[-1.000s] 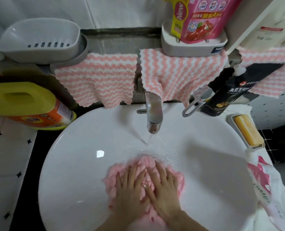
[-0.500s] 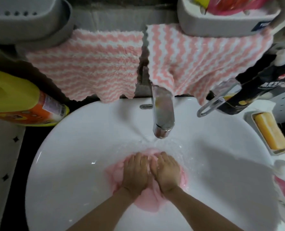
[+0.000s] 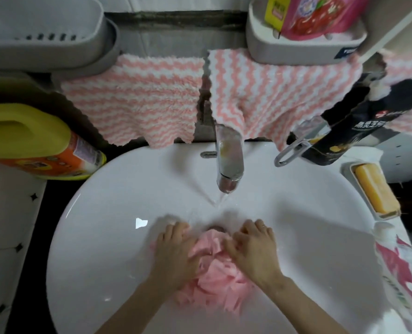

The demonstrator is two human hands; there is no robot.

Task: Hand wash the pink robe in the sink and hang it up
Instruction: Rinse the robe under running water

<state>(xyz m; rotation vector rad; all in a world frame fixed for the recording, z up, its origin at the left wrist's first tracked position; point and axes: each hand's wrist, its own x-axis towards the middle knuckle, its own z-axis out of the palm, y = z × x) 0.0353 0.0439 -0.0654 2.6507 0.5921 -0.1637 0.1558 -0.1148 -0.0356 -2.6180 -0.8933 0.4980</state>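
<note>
White sink [image 3: 98, 237]: hands [image 3: 173, 249] [image 3: 254, 248] half-hide the pink robe [image 3: 214, 276].

A home bathroom, shown by the white washbasin [image 3: 103, 237] around the spot where the left hand [image 3: 176, 249] and right hand [image 3: 253, 249] grip the pink robe [image 3: 214, 276], the chrome tap [image 3: 229, 160] running just beyond that grip, striped cloths [image 3: 132, 100] hanging farther beyond, a yellow jug [image 3: 26, 138] to its left and a soap bar [image 3: 376, 191] to its right

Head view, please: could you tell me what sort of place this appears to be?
Probably a home bathroom or laundry corner: a white sink with a running tap, a bar of soap in a dish at its edge, and a yellow detergent jug beside it.
</note>
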